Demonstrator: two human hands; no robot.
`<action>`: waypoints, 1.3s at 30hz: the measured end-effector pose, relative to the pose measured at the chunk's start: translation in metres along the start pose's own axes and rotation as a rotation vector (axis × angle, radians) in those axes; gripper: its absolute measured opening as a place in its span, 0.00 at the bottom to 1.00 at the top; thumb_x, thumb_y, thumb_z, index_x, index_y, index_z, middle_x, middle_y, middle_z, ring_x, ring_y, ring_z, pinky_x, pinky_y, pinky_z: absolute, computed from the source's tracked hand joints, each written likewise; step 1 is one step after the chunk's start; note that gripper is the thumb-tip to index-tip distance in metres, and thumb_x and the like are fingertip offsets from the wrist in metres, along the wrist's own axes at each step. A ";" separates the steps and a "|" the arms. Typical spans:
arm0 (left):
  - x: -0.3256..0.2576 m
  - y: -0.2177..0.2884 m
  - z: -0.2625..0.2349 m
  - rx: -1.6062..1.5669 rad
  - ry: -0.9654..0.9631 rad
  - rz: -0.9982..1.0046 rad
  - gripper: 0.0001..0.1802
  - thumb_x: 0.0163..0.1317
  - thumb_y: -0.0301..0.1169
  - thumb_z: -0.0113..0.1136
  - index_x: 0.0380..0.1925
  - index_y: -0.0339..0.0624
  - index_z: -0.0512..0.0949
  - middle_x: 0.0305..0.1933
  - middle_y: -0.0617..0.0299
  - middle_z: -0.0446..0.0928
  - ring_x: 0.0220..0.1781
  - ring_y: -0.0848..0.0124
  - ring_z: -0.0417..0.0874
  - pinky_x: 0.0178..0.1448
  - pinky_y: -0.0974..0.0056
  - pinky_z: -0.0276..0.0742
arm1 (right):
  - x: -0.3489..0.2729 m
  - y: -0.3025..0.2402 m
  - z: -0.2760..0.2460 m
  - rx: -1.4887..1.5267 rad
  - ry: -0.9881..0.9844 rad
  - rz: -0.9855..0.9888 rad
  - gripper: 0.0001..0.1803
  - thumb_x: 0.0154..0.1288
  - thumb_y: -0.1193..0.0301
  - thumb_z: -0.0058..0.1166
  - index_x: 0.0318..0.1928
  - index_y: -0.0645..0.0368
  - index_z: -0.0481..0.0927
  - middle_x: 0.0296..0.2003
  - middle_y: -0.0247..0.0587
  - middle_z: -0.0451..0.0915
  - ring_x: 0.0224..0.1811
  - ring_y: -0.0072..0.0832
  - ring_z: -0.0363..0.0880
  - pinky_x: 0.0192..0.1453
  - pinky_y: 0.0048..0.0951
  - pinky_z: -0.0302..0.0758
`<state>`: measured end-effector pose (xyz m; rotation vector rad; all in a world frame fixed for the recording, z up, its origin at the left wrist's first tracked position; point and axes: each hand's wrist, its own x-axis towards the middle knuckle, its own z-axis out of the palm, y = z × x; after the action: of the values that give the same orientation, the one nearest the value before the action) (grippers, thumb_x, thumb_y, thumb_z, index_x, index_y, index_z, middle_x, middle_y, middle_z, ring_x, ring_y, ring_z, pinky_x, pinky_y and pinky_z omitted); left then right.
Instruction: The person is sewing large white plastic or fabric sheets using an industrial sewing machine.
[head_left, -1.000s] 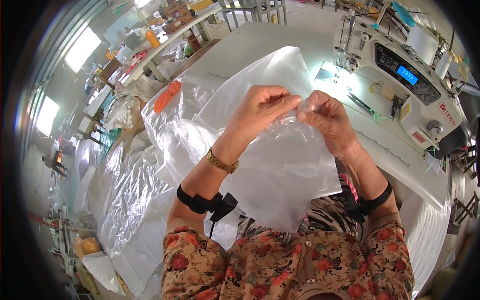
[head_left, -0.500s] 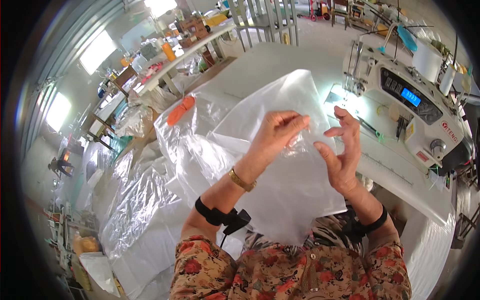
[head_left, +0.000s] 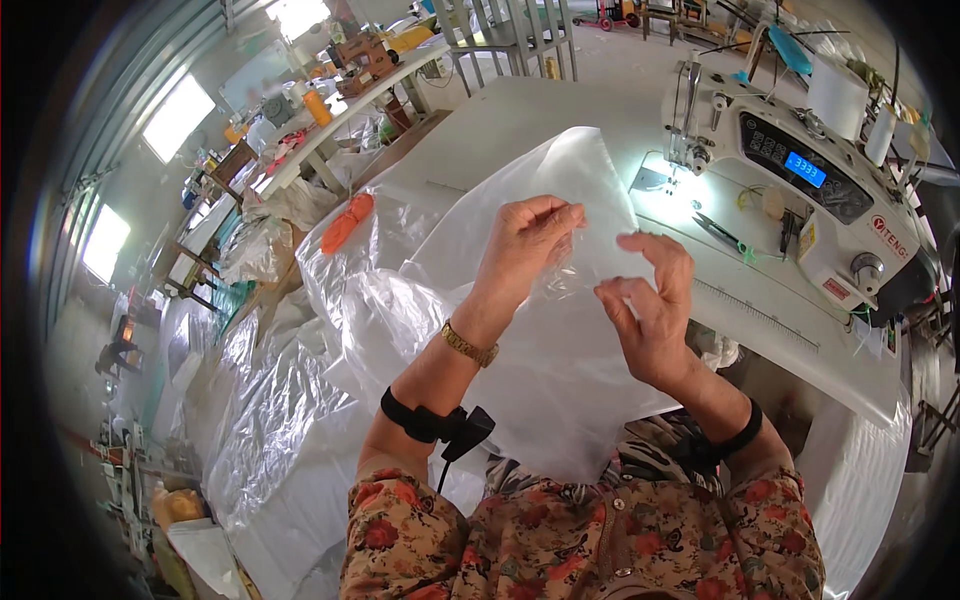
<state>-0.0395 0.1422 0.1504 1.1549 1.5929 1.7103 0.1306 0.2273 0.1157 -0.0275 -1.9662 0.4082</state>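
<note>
A large sheet of translucent plastic (head_left: pixel 540 370) spreads over my lap and up onto the sewing table. Above it, my left hand (head_left: pixel 530 245) is closed, thumb and forefinger pinched together on crinkled clear plastic (head_left: pixel 563 278) that shows just below the fingertips. Whether that piece is part of the large sheet, I cannot tell. My right hand (head_left: pixel 652 310) hovers over the sheet's right side, its fingers curved and apart, with nothing visible between them. A sewing machine (head_left: pixel 800 165) stands to the right, its lamp lighting the needle area.
Thread snips (head_left: pixel 715 230) with a green tie lie by the needle plate. An orange bundle (head_left: pixel 347 224) rests on shiny plastic sheeting (head_left: pixel 290 440) at left. Past the table stand a grey slatted chair (head_left: pixel 500 40) and a cluttered bench (head_left: pixel 340 135). A white thread cone (head_left: pixel 838 95) tops the machine.
The whole view has shifted slightly, so table and machine sit further left. My left hand keeps its pinch. My right hand's fingers have curled a little more and remain apart.
</note>
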 end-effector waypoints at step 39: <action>0.247 -0.151 -0.010 0.768 0.173 0.222 0.10 0.53 0.36 0.68 0.28 0.40 0.84 0.38 0.52 0.83 0.43 0.52 0.82 0.48 0.54 0.76 | -0.029 0.109 0.013 -0.249 -0.548 0.009 0.14 0.54 0.74 0.57 0.43 0.63 0.81 0.51 0.40 0.77 0.54 0.36 0.73 0.60 0.37 0.69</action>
<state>-0.1959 0.3690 0.0604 1.6097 2.4199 1.3663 0.1131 0.3202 0.0534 -0.0909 -2.5504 0.1813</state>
